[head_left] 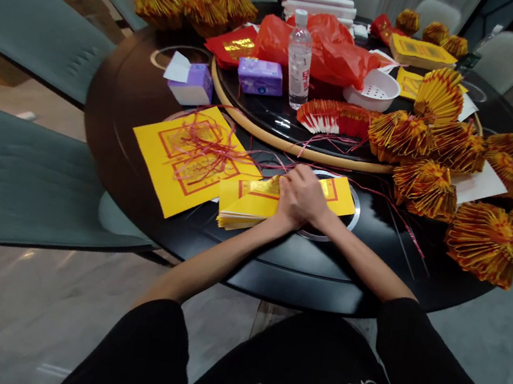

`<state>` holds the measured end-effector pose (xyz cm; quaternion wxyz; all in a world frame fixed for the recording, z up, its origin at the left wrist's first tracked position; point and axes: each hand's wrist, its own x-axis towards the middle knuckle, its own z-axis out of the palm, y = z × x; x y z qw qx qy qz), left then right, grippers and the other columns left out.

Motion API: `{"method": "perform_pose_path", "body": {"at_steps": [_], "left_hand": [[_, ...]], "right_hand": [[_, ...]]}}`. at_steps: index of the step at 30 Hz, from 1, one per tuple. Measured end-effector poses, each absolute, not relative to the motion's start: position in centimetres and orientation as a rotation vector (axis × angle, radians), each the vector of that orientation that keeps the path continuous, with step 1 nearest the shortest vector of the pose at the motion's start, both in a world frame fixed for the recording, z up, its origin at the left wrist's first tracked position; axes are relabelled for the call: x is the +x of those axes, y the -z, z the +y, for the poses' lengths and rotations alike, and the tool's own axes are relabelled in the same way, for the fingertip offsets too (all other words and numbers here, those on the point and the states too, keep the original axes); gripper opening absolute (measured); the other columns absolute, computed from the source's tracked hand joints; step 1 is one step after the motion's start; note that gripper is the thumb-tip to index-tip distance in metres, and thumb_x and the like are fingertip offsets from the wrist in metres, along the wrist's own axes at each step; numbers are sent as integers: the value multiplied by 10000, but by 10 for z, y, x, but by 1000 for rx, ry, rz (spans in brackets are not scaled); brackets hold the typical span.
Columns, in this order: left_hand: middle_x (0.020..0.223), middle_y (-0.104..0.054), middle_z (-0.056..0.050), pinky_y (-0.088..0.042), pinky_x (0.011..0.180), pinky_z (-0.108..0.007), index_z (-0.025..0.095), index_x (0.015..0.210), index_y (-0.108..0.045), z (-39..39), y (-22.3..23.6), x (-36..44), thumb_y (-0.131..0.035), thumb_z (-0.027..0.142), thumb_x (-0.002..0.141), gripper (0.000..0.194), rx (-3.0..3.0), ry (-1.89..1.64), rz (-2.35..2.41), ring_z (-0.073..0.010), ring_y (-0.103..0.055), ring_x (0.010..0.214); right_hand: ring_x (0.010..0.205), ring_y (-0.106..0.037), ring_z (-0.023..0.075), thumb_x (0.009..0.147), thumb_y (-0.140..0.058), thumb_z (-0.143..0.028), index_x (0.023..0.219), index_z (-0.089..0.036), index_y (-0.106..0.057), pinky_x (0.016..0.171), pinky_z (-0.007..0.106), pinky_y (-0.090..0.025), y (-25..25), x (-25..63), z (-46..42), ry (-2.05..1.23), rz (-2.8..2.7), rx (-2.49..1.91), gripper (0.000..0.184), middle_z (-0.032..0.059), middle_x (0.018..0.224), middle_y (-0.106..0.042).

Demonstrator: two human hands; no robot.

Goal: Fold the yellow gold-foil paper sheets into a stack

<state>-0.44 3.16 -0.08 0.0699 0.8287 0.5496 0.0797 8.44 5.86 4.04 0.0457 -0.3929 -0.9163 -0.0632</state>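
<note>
My left hand (282, 202) and my right hand (308, 196) lie together, the right partly over the left, pressing on a stack of yellow paper (247, 202) printed with red borders. The stack rests on a black round table (272, 271). To its left lies a larger yellow sheet (166, 166), tangled with thin red ribbon strands (209, 147). Some of those strands reach close to my hands. Folded yellow-and-red paper fans (424, 188) are heaped to the right, beyond my right hand. My fingers hide part of the stack.
A wood-rimmed glass turntable (269, 121) holds a water bottle (299, 60), a red plastic bag (331, 49), a white colander (372, 90) and a purple packet (260, 77). More paper fans (157, 6) stand at the back. Grey-green chairs (32, 27) surround the table.
</note>
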Motion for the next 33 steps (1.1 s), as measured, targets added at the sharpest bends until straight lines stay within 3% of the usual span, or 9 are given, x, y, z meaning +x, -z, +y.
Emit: {"method": "perform_pose_path", "body": {"at_steps": [2,4,7,17,27,29,31,33], "left_hand": [[1673,-386,-256,-66,1250,-784,80,1590,-469,30,-3,-4,-406,328,1050,598,2515,-189,1735,-484,-295,1569],[1682,-372,-252,-74,1243,-790,95,1598,-468,27,-8,-2,-381,357,1064,601,2539,-103,1804,-496,-303,1563],[1680,-384,-241,-94,1246,-782,109,1611,-455,25,-12,0,-362,375,1071,610,2563,-43,1822,-493,-319,1560],[1688,-376,-226,-79,1256,-763,112,1618,-445,27,-10,-1,-390,416,1066,632,2556,-32,1847,-479,-312,1568],[1680,-371,-259,-89,1257,-753,36,1625,-394,25,-11,-3,-361,485,1073,713,2582,26,1864,-482,-325,1559],[1674,-376,-269,-103,1253,-756,21,1621,-393,25,-12,-3,-354,488,1072,722,2584,18,1870,-487,-331,1554],[1659,-395,-282,-113,1254,-751,10,1620,-389,24,-15,-2,-374,526,1060,761,2612,-19,1850,-492,-337,1549],[1648,-409,-291,-107,1271,-722,-2,1623,-374,22,-18,-1,-428,602,1027,850,2664,-84,1795,-487,-336,1552]], "right_hand": [[1137,-561,288,1079,-326,-272,1177,-106,-694,1040,443,-487,-28,133,79,62,-2395,-1379,416,165,1167,-626],[1083,-551,315,1034,-476,-311,1147,-104,-731,1020,476,-502,-11,179,96,-49,-2198,-1441,347,173,1113,-632],[1135,-516,341,995,-572,-345,1175,-128,-765,1058,526,-491,13,223,113,-134,-2176,-1381,341,179,1180,-622],[1199,-508,337,992,-597,-441,1106,-191,-790,1107,558,-468,34,230,130,-216,-2174,-1232,335,154,1214,-625],[1184,-602,323,950,-651,-336,952,-186,-779,1085,535,-505,33,222,130,-243,-2032,-1184,198,155,1194,-701],[1171,-639,316,955,-634,-335,1042,-182,-765,1072,516,-521,31,223,124,-275,-2033,-1157,220,149,1195,-728],[1199,-665,301,973,-578,-303,1291,-190,-697,1073,491,-530,31,225,114,-334,-2106,-1099,358,136,1280,-735],[1242,-675,283,985,-519,-257,1563,-189,-479,1074,465,-536,33,227,102,-387,-2215,-1046,583,144,1415,-689]]}}
